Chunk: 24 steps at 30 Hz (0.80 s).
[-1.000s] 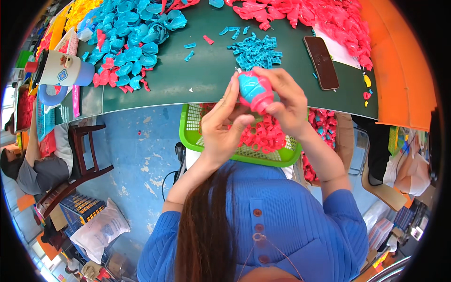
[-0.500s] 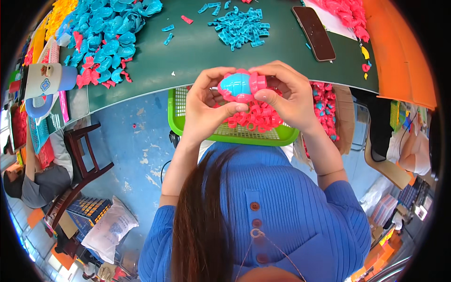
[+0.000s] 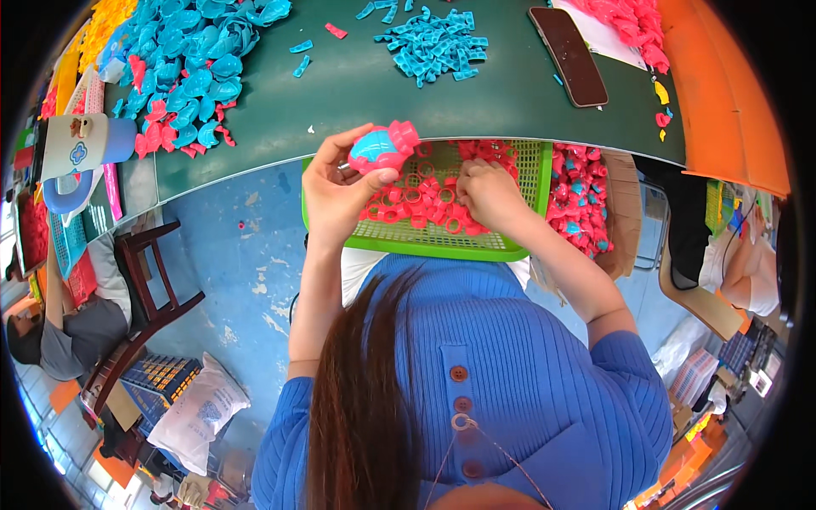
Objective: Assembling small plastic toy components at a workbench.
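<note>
A pink and blue plastic toy piece [image 3: 381, 146] is in the left hand [image 3: 333, 200], which pinches it between the thumb below and the fingers behind. The toy is tilted, its narrow pink end pointing up and to the right, and in the picture it overlaps the near edge of the desk [image 3: 280, 115]. The right hand [image 3: 495, 197] is lowered into a green basket [image 3: 442, 247], its fingers bent among many pink rings [image 3: 416, 197]; I cannot tell if it grasps one of them. The basket is in front of the person's body, partly under the desk edge. To the right of it is a cardboard box [image 3: 625, 217], beside more pink and blue pieces [image 3: 580, 200]. On the desk, beyond the hands, lies a pile of small blue parts [image 3: 435, 47], and to the right of this pile a dark phone [image 3: 568, 58] partly covers a white sheet [image 3: 605, 38]. At the left side there is a large heap of blue shells [image 3: 200, 64], with some pink parts [image 3: 155, 136] at its near side, and a white and blue mug [image 3: 76, 140].
</note>
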Motion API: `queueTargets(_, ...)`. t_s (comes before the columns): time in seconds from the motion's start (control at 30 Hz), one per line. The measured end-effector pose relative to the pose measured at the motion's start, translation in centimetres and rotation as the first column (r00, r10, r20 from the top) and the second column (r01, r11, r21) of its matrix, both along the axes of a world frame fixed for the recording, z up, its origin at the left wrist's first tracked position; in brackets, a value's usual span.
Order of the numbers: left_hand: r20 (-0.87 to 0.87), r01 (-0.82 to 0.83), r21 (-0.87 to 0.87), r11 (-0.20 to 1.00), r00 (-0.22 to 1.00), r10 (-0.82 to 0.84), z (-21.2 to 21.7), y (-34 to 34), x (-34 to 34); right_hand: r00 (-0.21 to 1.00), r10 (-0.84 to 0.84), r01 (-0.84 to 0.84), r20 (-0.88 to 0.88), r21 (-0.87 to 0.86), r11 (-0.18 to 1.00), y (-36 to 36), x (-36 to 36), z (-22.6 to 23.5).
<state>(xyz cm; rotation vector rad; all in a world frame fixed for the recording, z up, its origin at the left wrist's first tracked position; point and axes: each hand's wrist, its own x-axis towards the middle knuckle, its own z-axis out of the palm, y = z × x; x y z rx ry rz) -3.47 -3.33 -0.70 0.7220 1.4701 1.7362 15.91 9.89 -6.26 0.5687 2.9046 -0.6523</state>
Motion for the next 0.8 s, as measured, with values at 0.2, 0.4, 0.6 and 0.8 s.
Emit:
queueTargets(0.2,0.002,0.035,-0.046,0.998,0.999,-0.035,0.4,0.1,1.0,0.95,-0.208,0.106,-0.234,-0.383,0.918,0.8,0.0,3.2)
queueTargets(0.4,0.021,0.095,0.002,0.996,0.995,-0.095,0.6,0.6,2.8,0.609,-0.711,-0.046,-0.352,-0.911,0.411,-0.6,-1.8,8.7)
queueTargets(0.6,0.065,0.108,0.026,0.994,0.992,-0.109,1.3,0.6,3.7,0.644,-0.662,-0.081,-0.384,-0.894,0.44,0.3,-1.6,9.4)
queueTargets(0.8,0.025,0.158,-0.012,0.987,0.987,-0.158,1.7,0.7,4.0,0.732,-0.545,-0.131,-0.409,-0.869,0.477,2.1,-1.1,9.0)
